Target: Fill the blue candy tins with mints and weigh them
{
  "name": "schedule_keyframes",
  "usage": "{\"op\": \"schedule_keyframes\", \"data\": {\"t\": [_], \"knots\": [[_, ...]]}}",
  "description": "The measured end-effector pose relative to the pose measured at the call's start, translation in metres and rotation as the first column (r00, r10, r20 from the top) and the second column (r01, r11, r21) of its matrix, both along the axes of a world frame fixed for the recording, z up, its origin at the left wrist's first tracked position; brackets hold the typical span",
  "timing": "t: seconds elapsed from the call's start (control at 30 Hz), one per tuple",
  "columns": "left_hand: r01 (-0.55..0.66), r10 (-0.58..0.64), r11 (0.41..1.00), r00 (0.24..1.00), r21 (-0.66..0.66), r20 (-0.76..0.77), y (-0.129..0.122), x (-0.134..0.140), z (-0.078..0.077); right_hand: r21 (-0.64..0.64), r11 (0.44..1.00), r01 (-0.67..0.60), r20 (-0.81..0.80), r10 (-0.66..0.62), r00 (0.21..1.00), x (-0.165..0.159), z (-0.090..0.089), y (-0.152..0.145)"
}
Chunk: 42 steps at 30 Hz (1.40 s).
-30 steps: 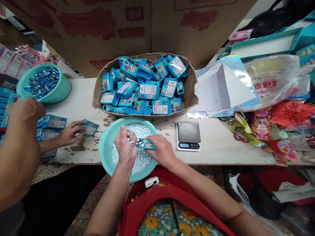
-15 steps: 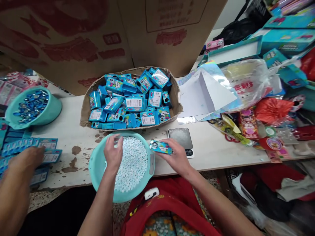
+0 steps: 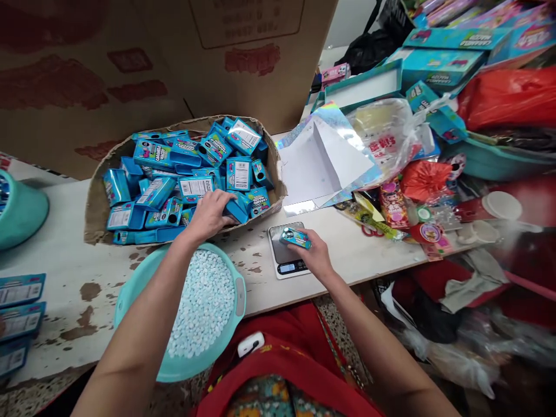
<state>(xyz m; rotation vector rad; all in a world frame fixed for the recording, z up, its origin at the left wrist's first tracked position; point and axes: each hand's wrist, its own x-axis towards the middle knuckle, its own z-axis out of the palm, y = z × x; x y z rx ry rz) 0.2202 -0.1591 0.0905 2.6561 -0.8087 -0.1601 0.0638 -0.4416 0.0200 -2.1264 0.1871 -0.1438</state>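
My right hand (image 3: 316,255) is closed around a small blue candy box (image 3: 296,237), holding it over the plate of a digital kitchen scale (image 3: 282,255). The box's end with a round silvery spot points left; whether it touches the plate I cannot tell. My left hand (image 3: 212,215) reaches over the front rim of a cut-down cardboard box (image 3: 98,214) heaped with similar blue boxes. Its thumb and fingers close on the end of one blue box (image 3: 238,209) there. Below my left forearm stands a turquoise basin (image 3: 134,284) with pale candies (image 3: 202,304).
A tall carton (image 3: 174,52) rises behind the cardboard box. White and holographic sheets (image 3: 308,162) lie to its right, with plastic bags (image 3: 382,133) and packaging beyond. Another turquoise bowl (image 3: 26,211) and flat blue packs (image 3: 21,289) are at the left.
My left hand has gone from the candy basin to the blue boxes. My right hand has carried its candy box over the scale, whose display is now lit. The view has swung right.
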Motion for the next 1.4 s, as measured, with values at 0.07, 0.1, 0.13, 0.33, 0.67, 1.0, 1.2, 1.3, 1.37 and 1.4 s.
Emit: {"op": "schedule_keyframes", "data": {"t": [0.07, 0.1, 0.13, 0.33, 0.67, 1.0, 1.2, 1.3, 1.37, 1.4], "knots": [[-0.053, 0.061, 0.991, 0.996, -0.122, 0.064, 0.005, -0.009, 0.013, 0.018, 0.999, 0.037, 0.012, -0.037, 0.999, -0.004, 0.007, -0.004], [-0.12, 0.142, 0.971, 0.985, -0.207, 0.094, 0.008, -0.017, 0.023, 0.023, 0.997, 0.074, 0.032, -0.074, 0.997, -0.009, 0.014, -0.006], [-0.208, 0.25, 0.933, 0.962, -0.295, 0.111, 0.012, -0.027, 0.033, 0.031, 0.991, 0.128, 0.056, -0.13, 0.99, -0.014, 0.022, -0.006], [-0.422, 0.407, 0.486, 0.884, -0.765, -0.23, 0.031, -0.122, 0.084, 0.483, 0.847, 0.222, -0.247, -0.112, 0.963, -0.063, 0.073, 0.031], [-0.162, -0.356, 0.791, 0.663, -0.59, -0.659, -0.003, -0.2, 0.049, 0.831, 0.03, 0.556, -0.49, 0.514, 0.704, -0.093, 0.052, 0.097], [-0.401, 0.072, 0.831, 0.764, -0.385, -0.642, -0.055, -0.138, 0.0, 0.711, 0.036, 0.703, -0.7, 0.141, 0.7, -0.122, 0.037, 0.0], [-0.313, 0.099, 0.869, 0.868, -0.383, -0.486, -0.086, -0.122, -0.024, 0.676, -0.038, 0.736, -0.737, -0.01, 0.676, -0.145, 0.022, -0.039], [-0.172, 0.059, 0.915, 0.951, -0.364, -0.302, -0.101, -0.122, -0.031, 0.67, -0.064, 0.74, -0.742, -0.04, 0.669, -0.149, 0.015, -0.047], [-0.087, 0.022, 0.949, 0.977, -0.304, -0.21, -0.11, -0.125, -0.034, 0.673, -0.073, 0.736, -0.739, -0.052, 0.671, -0.15, 0.012, -0.049], [-0.048, 0.001, 0.964, 0.984, -0.263, -0.177, -0.114, -0.127, -0.036, 0.675, -0.072, 0.734, -0.738, -0.053, 0.673, -0.149, 0.01, -0.049]]}}
